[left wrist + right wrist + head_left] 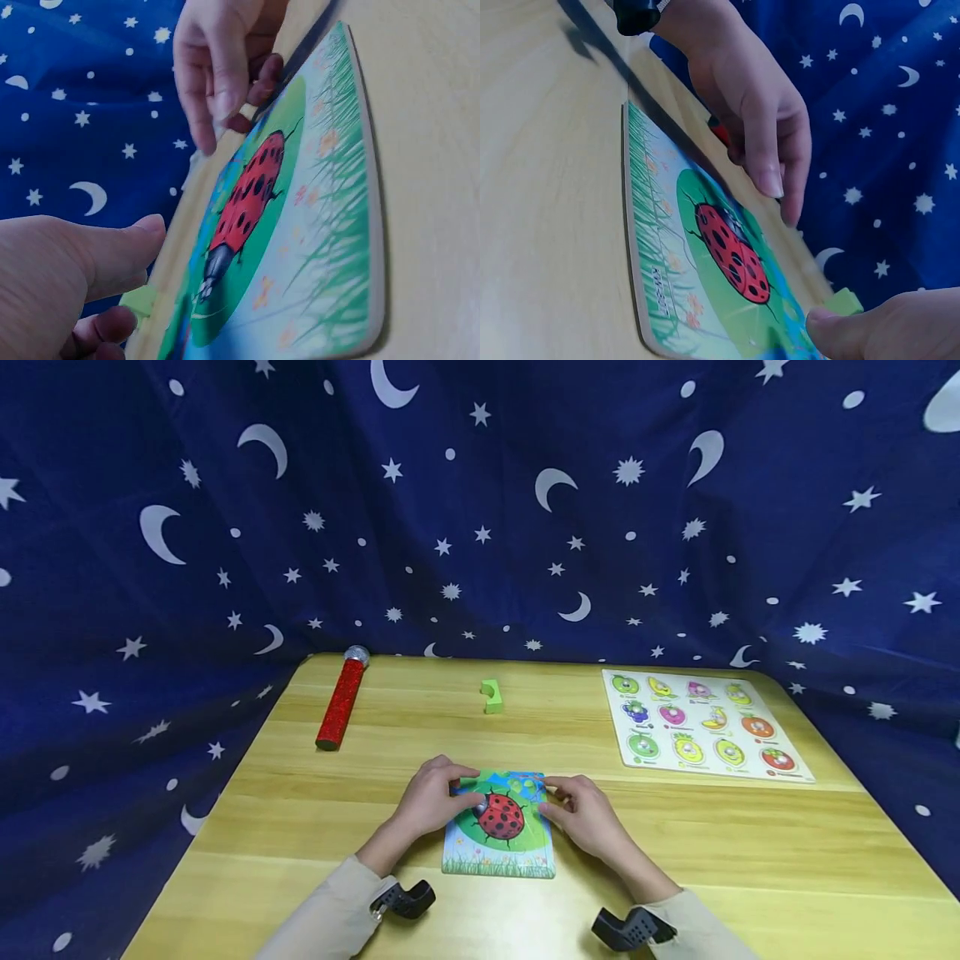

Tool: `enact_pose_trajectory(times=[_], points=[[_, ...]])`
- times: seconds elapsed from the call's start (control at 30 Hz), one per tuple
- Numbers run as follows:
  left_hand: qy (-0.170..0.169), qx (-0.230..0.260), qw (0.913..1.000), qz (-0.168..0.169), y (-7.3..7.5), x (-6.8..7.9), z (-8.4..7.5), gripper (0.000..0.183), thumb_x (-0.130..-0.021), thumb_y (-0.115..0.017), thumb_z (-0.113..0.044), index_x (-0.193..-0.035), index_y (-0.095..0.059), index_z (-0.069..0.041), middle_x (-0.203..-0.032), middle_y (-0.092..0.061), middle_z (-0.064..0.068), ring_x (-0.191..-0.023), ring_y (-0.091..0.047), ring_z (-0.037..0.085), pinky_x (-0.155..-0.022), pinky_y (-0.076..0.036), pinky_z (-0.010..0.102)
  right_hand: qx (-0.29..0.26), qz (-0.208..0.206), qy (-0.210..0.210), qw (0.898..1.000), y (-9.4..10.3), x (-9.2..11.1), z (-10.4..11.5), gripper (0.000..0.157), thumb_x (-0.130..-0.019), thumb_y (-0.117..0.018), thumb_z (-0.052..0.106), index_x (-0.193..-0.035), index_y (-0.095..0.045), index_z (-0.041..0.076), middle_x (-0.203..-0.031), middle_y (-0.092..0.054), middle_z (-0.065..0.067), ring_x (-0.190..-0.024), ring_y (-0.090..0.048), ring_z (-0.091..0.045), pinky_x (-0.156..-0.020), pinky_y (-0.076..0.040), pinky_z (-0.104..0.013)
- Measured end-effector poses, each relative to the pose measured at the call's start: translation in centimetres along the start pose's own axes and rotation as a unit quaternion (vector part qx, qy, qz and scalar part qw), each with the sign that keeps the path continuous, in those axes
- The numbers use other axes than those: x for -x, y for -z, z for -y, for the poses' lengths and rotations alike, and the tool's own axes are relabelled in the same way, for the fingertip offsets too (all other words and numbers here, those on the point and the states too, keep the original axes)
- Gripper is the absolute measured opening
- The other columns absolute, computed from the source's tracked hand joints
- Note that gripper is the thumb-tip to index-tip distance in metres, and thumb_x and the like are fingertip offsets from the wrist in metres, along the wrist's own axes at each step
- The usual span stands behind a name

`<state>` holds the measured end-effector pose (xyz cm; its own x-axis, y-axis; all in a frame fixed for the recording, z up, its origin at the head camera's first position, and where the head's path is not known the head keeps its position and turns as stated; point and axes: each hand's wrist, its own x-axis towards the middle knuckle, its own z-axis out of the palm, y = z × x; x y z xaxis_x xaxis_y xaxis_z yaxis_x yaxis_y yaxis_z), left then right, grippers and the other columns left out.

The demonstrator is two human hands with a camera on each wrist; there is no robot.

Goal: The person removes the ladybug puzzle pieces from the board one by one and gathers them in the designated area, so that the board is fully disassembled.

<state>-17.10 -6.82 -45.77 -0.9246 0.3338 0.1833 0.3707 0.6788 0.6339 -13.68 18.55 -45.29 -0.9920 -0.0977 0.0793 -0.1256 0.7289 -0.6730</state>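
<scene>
A picture board [498, 864] lies flat on the wooden table, showing a red ladybug [501, 817] on a green leaf with grass along its near edge. My left hand [431, 797] is at the board's upper left, its thumb and forefinger reaching over that side. On the opposite side, my right hand [588, 814] has its fingertips by the upper right edge. Both hands have loosely bent fingers with a gap to the thumb, and neither grips the board. In the left wrist view, the left thumb [127, 247] is stretched out. Contact with the board's edges is unclear.
Beyond the board stands a small green block [491, 696] with a curved notch. A glittery red microphone-like stick [342, 703] lies at the back left. At the back right is a white fruit knob puzzle [626, 739]. A blue star-and-moon cloth [480, 560] hangs behind.
</scene>
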Motion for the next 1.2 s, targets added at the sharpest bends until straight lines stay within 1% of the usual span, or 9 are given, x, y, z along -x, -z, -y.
enact_pose_trajectory(times=[0.17, 0.33, 0.47, 0.57, 0.73, 0.9, 1.03, 1.1, 1.2], points=[[-0.014, -0.035, 0.9992, 0.015, -0.6, -0.2, -0.6, 0.037, -0.083, -0.078, -0.036, -0.113, -0.075, -0.015, -0.085, -0.058, -0.001, -0.077, -0.045, 0.011, -0.065, -0.036, 0.024, 0.010, 0.004, 0.006, 1.000, -0.7, -0.8, 0.4, 0.038, -0.083, -0.078, 0.015, -0.118, -0.071, 0.004, -0.084, -0.060, -0.003, -0.075, -0.046, -0.011, -0.067, -0.040, -0.024], [-0.025, -0.052, 0.9980, 0.024, -1.2, -0.2, -0.6, 0.036, -0.082, -0.078, -0.037, -0.111, -0.076, -0.017, -0.084, -0.058, -0.003, -0.078, -0.045, 0.010, -0.067, -0.035, 0.023, 0.012, 0.004, 0.003, 1.000, -1.1, -1.2, 0.5, 0.039, -0.080, -0.081, 0.015, -0.116, -0.071, 0.002, -0.078, -0.056, -0.002, -0.072, -0.044, -0.011, -0.065, -0.036, -0.023], [-0.033, -0.050, 0.9980, 0.020, -1.7, -0.2, -0.3, 0.035, -0.082, -0.078, -0.037, -0.110, -0.077, -0.016, -0.079, -0.056, -0.004, -0.075, -0.042, 0.008, -0.065, -0.034, 0.021, 0.009, 0.010, -0.011, 1.000, -1.1, -1.3, 0.7, 0.040, -0.079, -0.082, 0.014, -0.115, -0.071, 0.002, -0.078, -0.056, -0.002, -0.072, -0.045, -0.011, -0.065, -0.036, -0.023], [-0.032, -0.042, 0.9984, 0.018, -1.7, -0.2, -0.2, 0.036, -0.081, -0.079, -0.038, -0.110, -0.076, -0.016, -0.079, -0.055, -0.005, -0.075, -0.042, 0.008, -0.066, -0.034, 0.022, 0.011, 0.011, -0.016, 1.000, -1.1, -1.3, 0.8, 0.040, -0.078, -0.082, 0.014, -0.116, -0.071, 0.003, -0.078, -0.056, -0.002, -0.072, -0.045, -0.011, -0.065, -0.036, -0.023], [-0.027, -0.038, 0.9988, 0.015, -1.8, -0.3, 0.0, 0.039, -0.080, -0.079, -0.040, -0.111, -0.076, -0.017, -0.083, -0.058, -0.004, -0.078, -0.045, 0.009, -0.068, -0.036, 0.023, 0.013, 0.011, -0.015, 1.000, -1.1, -1.4, 0.9, 0.041, -0.078, -0.082, 0.015, -0.115, -0.071, 0.003, -0.079, -0.057, -0.002, -0.073, -0.045, -0.011, -0.065, -0.037, -0.024], [-0.036, -0.051, 0.9980, 0.010, -1.7, -0.4, 0.3, 0.043, -0.079, -0.079, -0.045, -0.112, -0.076, -0.018, -0.088, -0.060, -0.002, -0.084, -0.049, 0.011, -0.073, -0.040, 0.027, 0.017, 0.018, -0.023, 0.999, -1.0, -1.5, 0.8, 0.041, -0.078, -0.082, 0.014, -0.117, -0.071, 0.003, -0.078, -0.056, -0.001, -0.073, -0.046, -0.012, -0.066, -0.037, -0.024], [-0.049, -0.082, 0.9954, 0.008, -1.6, -0.3, 0.7, 0.049, -0.080, -0.076, -0.051, -0.117, -0.074, -0.019, -0.097, -0.059, 0.000, -0.091, -0.047, 0.015, -0.079, -0.041, 0.033, 0.023, 0.020, -0.028, 0.999, -0.9, -1.6, 0.7, 0.043, -0.078, -0.082, 0.014, -0.117, -0.071, 0.003, -0.074, -0.054, 0.000, -0.071, -0.045, -0.012, -0.066, -0.037, -0.025], [-0.057, -0.096, 0.9937, 0.010, -1.5, -0.2, 1.0, 0.052, -0.080, -0.075, -0.054, -0.120, -0.073, -0.020, -0.108, -0.060, 0.004, -0.101, -0.048, 0.020, -0.086, -0.042, 0.039, 0.023, 0.023, -0.029, 0.999, -0.8, -1.7, 0.6, 0.043, -0.077, -0.083, 0.014, -0.117, -0.071, 0.003, -0.072, -0.053, 0.001, -0.070, -0.045, -0.013, -0.066, -0.036, -0.026], [-0.066, -0.102, 0.9924, 0.022, -1.4, 0.0, 1.5, 0.055, -0.080, -0.073, -0.057, -0.124, -0.070, -0.023, -0.128, -0.058, 0.008, -0.122, -0.047, 0.028, -0.099, -0.040, 0.049, 0.021, 0.029, -0.034, 0.999, -0.7, -1.7, 0.5, 0.044, -0.077, -0.083, 0.014, -0.118, -0.070, 0.003, -0.070, -0.051, 0.002, -0.070, -0.043, -0.013, -0.066, -0.035, -0.026]])
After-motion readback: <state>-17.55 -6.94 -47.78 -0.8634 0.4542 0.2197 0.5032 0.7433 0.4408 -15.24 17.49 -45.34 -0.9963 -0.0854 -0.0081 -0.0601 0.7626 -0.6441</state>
